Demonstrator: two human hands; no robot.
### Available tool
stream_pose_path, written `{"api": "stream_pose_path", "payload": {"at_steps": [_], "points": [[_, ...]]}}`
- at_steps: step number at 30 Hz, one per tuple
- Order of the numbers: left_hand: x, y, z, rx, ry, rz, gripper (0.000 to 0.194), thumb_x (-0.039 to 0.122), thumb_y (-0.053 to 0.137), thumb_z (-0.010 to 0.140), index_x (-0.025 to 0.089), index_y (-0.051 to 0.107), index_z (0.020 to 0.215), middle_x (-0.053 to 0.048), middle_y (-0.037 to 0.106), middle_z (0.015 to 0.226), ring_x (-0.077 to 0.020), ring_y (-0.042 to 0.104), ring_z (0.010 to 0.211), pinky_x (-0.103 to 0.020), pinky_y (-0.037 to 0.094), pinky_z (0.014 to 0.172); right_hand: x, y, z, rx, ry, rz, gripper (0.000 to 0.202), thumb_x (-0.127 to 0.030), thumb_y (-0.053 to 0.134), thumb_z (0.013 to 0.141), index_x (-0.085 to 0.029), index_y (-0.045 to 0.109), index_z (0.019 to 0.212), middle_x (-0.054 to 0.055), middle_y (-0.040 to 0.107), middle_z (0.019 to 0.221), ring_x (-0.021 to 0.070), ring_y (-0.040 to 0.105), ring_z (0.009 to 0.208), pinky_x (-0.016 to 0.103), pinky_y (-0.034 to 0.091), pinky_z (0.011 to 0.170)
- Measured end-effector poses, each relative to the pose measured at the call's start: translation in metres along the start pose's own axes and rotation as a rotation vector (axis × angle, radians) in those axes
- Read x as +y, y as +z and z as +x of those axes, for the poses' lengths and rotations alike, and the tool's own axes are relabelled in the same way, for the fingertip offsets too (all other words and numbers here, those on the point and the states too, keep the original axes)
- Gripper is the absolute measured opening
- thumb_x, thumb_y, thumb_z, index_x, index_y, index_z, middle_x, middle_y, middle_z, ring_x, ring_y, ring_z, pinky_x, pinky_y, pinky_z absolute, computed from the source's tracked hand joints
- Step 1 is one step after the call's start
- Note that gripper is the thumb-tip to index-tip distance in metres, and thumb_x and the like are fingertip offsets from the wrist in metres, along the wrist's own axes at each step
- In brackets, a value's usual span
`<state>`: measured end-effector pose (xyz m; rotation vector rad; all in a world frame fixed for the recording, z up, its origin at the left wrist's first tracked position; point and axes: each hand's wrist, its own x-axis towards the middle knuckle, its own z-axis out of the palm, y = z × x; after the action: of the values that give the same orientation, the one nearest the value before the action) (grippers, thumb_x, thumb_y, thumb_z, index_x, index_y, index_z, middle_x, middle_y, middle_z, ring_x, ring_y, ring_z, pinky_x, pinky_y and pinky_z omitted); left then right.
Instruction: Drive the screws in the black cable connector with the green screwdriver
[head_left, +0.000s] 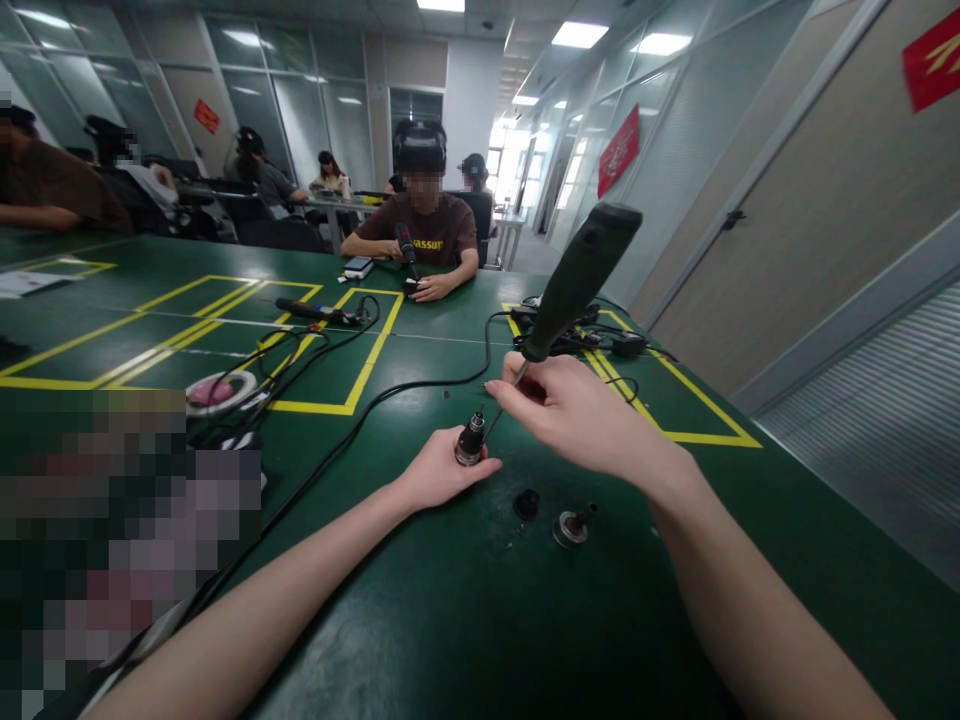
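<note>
The fingers of the right hand point(566, 410) are closed around the metal shaft of a screwdriver point(583, 280), just below its dark green handle, which leans up and to the right. The shaft slants down beside a black, stepped cylindrical part point(471, 438) with a metal ring at its base; whether the tip touches it I cannot tell. That part stands nearly upright in the grasp of the left hand point(433, 470), whose thumb points to the right at its base.

Near the hands, on the green tabletop point(360, 620), lie a small black cap point(526, 503), some tiny fragments point(514, 540) just below it, and a round metal piece point(570, 530) with a stem tilted up to the right.

Farther out, a black cable point(360, 400) curves across the table to the left of the hands. Beyond it are a white ring point(250, 384) around something pink, and a slim black tool point(315, 310) lying across yellow tape lines point(375, 352). Past the right hand, black cords and an adapter point(628, 343) lie bunched together. Across the table, a co-worker point(442, 225) in a brown T-shirt holds a power screwdriver point(406, 242) above a small dark object point(411, 287).
</note>
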<state>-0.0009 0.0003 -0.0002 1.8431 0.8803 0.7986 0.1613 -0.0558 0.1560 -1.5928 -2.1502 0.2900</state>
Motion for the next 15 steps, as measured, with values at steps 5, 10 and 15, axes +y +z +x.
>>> {"api": "stream_pose_path", "payload": {"at_steps": [5, 10, 15], "points": [[-0.0003, 0.0008, 0.0001, -0.002, 0.001, -0.003, 0.028, 0.041, 0.078, 0.082, 0.018, 0.064, 0.074, 0.002, 0.064, 0.070, -0.0148, 0.056, 0.067, -0.029, 0.047, 0.069, -0.0005, 0.0028, 0.0026, 0.031, 0.007, -0.056, 0.044, -0.043, 0.051, 0.106, -0.020, 0.049, 0.069, 0.002, 0.057, 0.069, 0.0145, 0.047, 0.066, 0.032, 0.027, 0.068], [-0.0025, 0.0010, 0.0007, -0.016, -0.008, -0.003, 0.030, 0.044, 0.078, 0.081, 0.018, 0.063, 0.073, 0.002, 0.063, 0.071, -0.0144, 0.056, 0.067, -0.029, 0.047, 0.069, 0.0032, -0.0001, 0.0018, 0.010, 0.026, -0.052, 0.043, -0.035, 0.050, 0.105, -0.021, 0.041, 0.065, 0.000, 0.051, 0.064, 0.0133, 0.043, 0.062, 0.032, 0.026, 0.064], [-0.0045, 0.0012, 0.0012, -0.002, -0.002, 0.007, 0.029, 0.042, 0.078, 0.082, 0.018, 0.065, 0.074, 0.002, 0.064, 0.070, -0.0147, 0.057, 0.067, -0.028, 0.047, 0.069, 0.0034, -0.0013, 0.0008, 0.005, 0.018, -0.040, 0.035, -0.029, 0.048, 0.103, -0.022, 0.042, 0.069, -0.001, 0.050, 0.064, 0.0131, 0.041, 0.060, 0.032, 0.025, 0.063]]}}
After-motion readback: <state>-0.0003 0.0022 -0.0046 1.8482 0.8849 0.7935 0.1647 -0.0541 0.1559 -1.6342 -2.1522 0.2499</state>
